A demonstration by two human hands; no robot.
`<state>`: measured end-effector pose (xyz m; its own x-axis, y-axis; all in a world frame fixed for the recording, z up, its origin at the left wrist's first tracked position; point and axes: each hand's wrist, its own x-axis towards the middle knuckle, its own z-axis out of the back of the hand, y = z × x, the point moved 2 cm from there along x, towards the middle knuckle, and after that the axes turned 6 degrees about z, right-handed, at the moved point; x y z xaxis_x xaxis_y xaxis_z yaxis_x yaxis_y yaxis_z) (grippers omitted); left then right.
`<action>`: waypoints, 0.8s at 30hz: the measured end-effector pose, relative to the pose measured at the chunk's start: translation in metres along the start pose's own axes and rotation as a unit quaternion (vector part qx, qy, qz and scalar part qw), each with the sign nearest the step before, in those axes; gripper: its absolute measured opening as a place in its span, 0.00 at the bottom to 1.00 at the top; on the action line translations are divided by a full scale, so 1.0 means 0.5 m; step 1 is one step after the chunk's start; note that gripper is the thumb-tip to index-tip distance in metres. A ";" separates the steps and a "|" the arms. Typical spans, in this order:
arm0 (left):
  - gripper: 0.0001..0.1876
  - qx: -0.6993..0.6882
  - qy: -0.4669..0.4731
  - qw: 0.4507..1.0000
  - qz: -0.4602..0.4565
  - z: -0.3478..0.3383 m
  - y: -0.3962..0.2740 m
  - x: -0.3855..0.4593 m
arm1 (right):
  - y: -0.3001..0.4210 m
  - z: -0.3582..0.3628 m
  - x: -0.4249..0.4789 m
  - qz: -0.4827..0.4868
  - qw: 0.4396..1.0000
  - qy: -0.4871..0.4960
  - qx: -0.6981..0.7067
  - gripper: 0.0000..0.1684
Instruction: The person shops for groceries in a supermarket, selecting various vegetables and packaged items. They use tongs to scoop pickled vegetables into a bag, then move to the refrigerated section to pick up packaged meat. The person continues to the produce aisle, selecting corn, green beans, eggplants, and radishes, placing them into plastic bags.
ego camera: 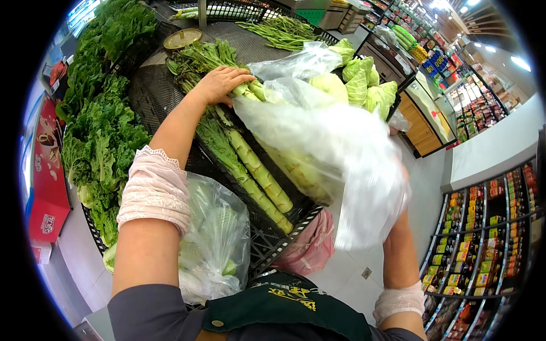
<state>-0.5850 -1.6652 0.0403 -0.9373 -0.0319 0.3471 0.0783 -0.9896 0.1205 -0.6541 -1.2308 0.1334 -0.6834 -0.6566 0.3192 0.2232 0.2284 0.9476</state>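
Long celtuce stems with leafy tops (260, 168) lie in a black plastic crate (294, 232), in front of me. My left hand (224, 83) rests on leafy stalks at their upper end, the fingers curled over them. A clear plastic bag (311, 136), blurred in part, covers more stems and stretches to the right. My right hand (401, 179) is mostly hidden behind the bunched film at the bag's right end; its grip cannot be made out. Beyond the bag sit pale green pointed cabbages (358, 87).
Leafy greens (102, 140) fill crates on the left. A clear bag of vegetables (213, 238) stands near my body, and a pink bag (309, 243) hangs below the crate's edge. Green stalks (286, 34) and a round metal lid (182, 39) lie at the back. Bottle shelves (477, 238) stand right.
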 end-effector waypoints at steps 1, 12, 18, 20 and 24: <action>0.48 0.015 0.008 1.000 -0.003 -0.005 0.013 -0.008 | -0.001 -0.003 -0.023 -0.048 0.998 -0.017 0.042 0.18; 0.21 0.118 -0.040 0.992 0.018 -0.065 0.058 -0.027 | -0.061 0.075 -0.249 -0.004 0.751 0.479 -0.455 0.22; 0.27 0.181 0.026 0.983 0.005 -0.046 0.006 -0.019 | -0.100 0.133 -0.320 -0.027 0.830 0.370 -0.417 0.25; 0.26 0.173 0.057 0.983 -0.001 -0.002 -0.030 -0.040 | -0.058 0.142 -0.262 -0.054 0.908 0.274 -0.313 0.26; 0.20 -0.096 0.086 0.985 -0.115 0.077 -0.224 -0.015 | -0.015 0.046 -0.159 0.075 0.926 0.104 -0.354 0.27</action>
<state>-0.5737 -1.5486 0.0601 -0.9676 0.1890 0.1674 -0.1928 -0.9812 -0.0064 -0.6173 -1.1637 0.1006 -0.4750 -0.7968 0.3735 0.7556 -0.1517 0.6373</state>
